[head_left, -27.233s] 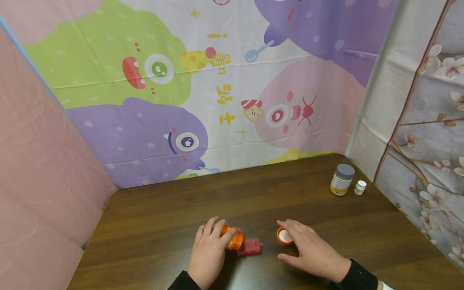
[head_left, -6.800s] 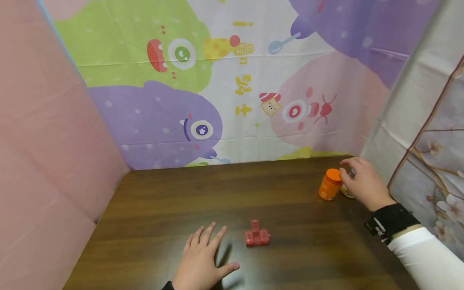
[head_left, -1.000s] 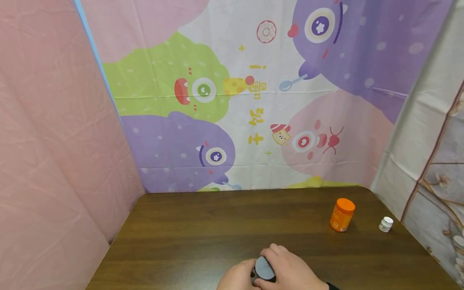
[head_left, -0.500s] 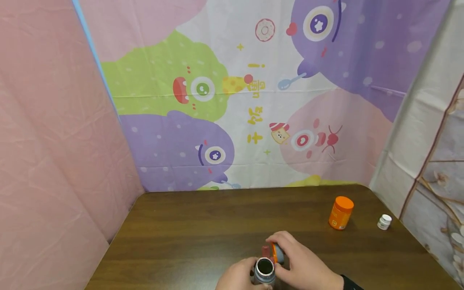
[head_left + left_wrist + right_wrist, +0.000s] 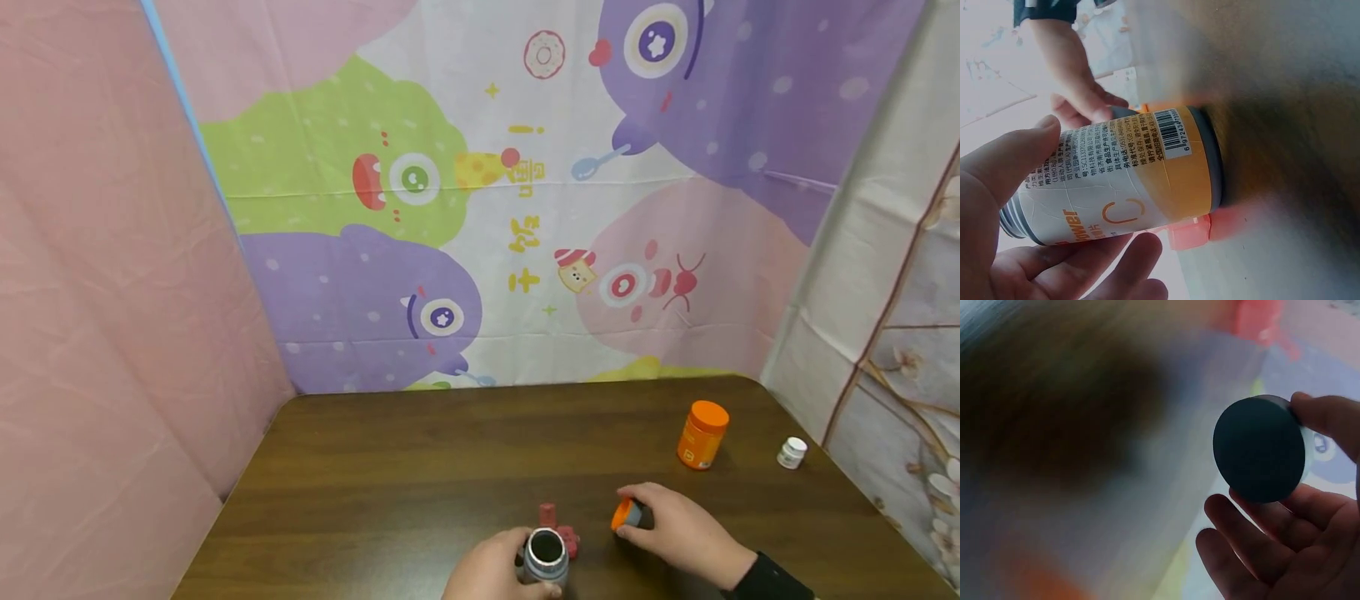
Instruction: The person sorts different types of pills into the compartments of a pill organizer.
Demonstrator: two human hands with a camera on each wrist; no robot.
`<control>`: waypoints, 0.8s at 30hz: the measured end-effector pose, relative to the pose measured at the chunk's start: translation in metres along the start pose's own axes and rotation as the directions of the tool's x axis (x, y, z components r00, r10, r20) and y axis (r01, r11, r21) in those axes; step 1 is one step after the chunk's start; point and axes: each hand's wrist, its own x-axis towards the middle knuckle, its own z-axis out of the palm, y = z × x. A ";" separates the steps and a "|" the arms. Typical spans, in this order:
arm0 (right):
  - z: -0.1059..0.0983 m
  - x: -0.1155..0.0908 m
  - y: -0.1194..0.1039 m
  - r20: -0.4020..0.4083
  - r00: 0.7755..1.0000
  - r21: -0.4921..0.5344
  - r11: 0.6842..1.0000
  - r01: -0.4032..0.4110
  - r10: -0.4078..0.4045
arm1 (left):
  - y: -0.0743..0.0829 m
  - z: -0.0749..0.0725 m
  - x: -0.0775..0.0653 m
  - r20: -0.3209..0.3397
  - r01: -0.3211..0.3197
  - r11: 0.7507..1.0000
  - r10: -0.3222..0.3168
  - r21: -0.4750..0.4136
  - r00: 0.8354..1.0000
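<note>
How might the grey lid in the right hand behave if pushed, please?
The grey lid is probably stiff: its round outline looks undented in the right hand. Its circular rim suggests it could roll if stood on edge.

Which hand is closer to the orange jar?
The right hand: it holds a lid in front of the orange jar. The left hand grips an open bottle farther away, to the left.
</note>
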 end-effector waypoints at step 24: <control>0.013 -0.001 0.027 0.075 0.997 -0.114 0.993 0.017 -0.009 | -0.002 0.008 -0.005 -0.012 -0.031 0.997 0.031 -0.064 0.999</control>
